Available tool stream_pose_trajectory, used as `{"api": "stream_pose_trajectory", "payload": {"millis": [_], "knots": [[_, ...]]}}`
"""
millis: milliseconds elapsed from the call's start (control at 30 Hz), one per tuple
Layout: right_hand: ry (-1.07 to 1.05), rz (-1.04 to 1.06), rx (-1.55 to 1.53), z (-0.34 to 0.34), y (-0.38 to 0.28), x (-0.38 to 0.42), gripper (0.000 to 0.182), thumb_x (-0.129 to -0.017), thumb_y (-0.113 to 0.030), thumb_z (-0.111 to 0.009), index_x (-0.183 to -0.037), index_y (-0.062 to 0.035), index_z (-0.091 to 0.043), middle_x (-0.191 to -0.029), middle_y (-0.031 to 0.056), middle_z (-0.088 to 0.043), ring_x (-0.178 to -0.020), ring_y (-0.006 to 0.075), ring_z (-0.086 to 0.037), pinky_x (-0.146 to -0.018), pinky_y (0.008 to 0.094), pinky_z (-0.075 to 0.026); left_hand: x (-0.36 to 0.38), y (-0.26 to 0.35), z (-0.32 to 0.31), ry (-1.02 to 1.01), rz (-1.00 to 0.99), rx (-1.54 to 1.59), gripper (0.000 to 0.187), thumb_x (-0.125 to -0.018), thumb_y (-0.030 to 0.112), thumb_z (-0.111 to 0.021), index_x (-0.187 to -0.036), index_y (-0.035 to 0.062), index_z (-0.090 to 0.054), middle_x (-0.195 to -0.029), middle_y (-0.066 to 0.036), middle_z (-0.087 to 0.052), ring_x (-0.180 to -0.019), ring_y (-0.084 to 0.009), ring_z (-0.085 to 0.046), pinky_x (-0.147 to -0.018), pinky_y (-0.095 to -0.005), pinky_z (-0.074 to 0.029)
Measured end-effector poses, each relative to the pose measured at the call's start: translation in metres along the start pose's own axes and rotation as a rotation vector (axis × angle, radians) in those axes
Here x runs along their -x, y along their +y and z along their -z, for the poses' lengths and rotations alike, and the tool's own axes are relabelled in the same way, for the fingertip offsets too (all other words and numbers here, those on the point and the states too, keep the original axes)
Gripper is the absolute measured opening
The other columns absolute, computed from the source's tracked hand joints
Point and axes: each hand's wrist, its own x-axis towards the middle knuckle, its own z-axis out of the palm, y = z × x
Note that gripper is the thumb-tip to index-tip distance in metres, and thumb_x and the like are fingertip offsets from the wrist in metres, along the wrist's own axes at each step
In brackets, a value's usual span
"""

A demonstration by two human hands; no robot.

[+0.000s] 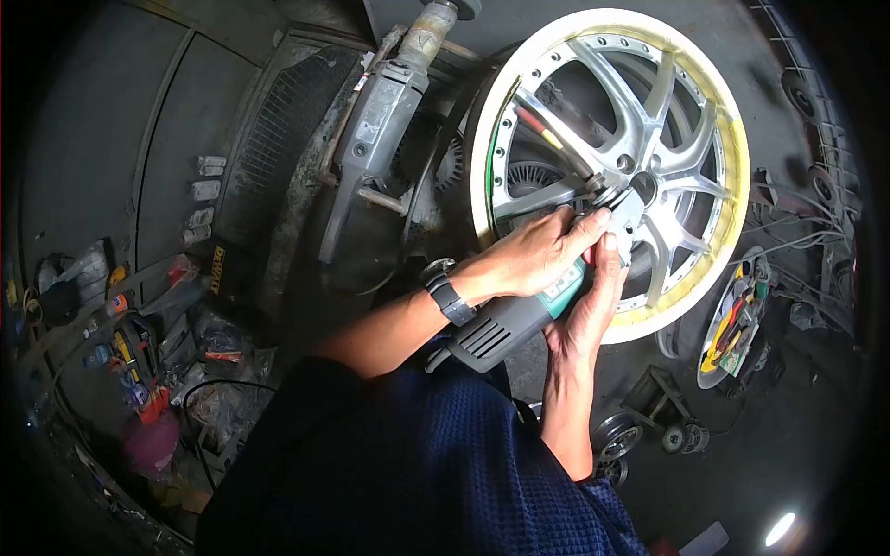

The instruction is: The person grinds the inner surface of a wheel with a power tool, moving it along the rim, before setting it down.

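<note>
A green and grey angle grinder (508, 326) lies across the middle of the view, its metal head over the spokes of a silver wheel rim (654, 120) with yellowish tape or coating round its edge. My left hand (538, 252), with a black watch on the wrist, is closed on the grinder near its head. My right hand (591, 301) grips the same tool from the other side, its thumb close to my left thumb. A shaft with a red and yellow tip extends from the grinder head over the rim's upper left spokes.
A large grey power tool (378, 120) stands upright left of the rim. At lower left is a heap of bags and tools (148, 361). A round tray (732, 324) of tools and small wheels (618, 437) are at the right.
</note>
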Motion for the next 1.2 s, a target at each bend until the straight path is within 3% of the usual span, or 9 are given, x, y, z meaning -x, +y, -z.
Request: {"api": "stream_pose_trajectory", "payload": {"millis": [100,167,333,400,1200], "knots": [[0.035,-0.008,0.028,-0.002,-0.007,0.006,0.056,-0.106,-0.025,-0.064,-0.152,-0.006,-0.038,-0.125,0.0131,-0.064,-0.11,0.0202,-0.066,-0.089,0.035,-0.059,0.003,-0.001,-0.008,0.051,-0.101,0.072,0.07,-0.112,0.057,-0.035,-0.131,-0.0044,-0.061,-0.12,-0.021,-0.068,-0.111,-0.0276,-0.064,-0.101,-0.0396,-0.047],[0.056,-0.019,0.102,-0.003,-0.012,0.008,0.051,-0.107,-0.025,-0.063,-0.148,-0.0056,-0.04,-0.124,0.0125,-0.064,-0.108,0.0192,-0.067,-0.088,0.0346,-0.059,0.005,-0.001,-0.01,0.022,-0.048,0.121,0.084,-0.107,0.069,-0.032,-0.125,-0.0076,-0.059,-0.118,-0.03,-0.069,-0.118,-0.0452,-0.066,-0.102,-0.0462,-0.048],[0.049,-0.01,0.087,-0.004,-0.012,0.01,0.049,-0.107,-0.025,-0.062,-0.147,-0.0057,-0.041,-0.123,0.0121,-0.064,-0.108,0.0187,-0.067,-0.087,0.0342,-0.059,0.004,-0.005,-0.014,0.073,-0.144,0.147,0.082,-0.107,0.069,-0.032,-0.123,-0.0061,-0.061,-0.113,-0.028,-0.071,-0.114,-0.0434,-0.068,-0.098,-0.0469,-0.05],[0.042,-0.004,0.074,-0.004,-0.01,0.005,0.049,-0.107,-0.025,-0.062,-0.147,-0.0058,-0.041,-0.123,0.012,-0.064,-0.108,0.0186,-0.067,-0.087,0.0342,-0.059,0.001,0.0,-0.006,0.009,-0.064,0.069,0.068,-0.112,0.057,-0.035,-0.138,-0.002,-0.059,-0.123,-0.019,-0.069,-0.112,-0.0272,-0.064,-0.102,-0.0382,-0.048],[0.073,-0.019,0.079,-0.005,-0.008,0.011,0.046,-0.108,-0.025,-0.061,-0.146,-0.0058,-0.043,-0.123,0.0103,-0.064,-0.106,0.0174,-0.067,-0.087,0.0337,-0.059,0.008,0.0,-0.009,0.015,-0.046,0.1,0.07,-0.112,0.059,-0.033,-0.131,-0.0027,-0.062,-0.115,-0.018,-0.069,-0.106,-0.0265,-0.064,-0.098,-0.0378,-0.048]]}}
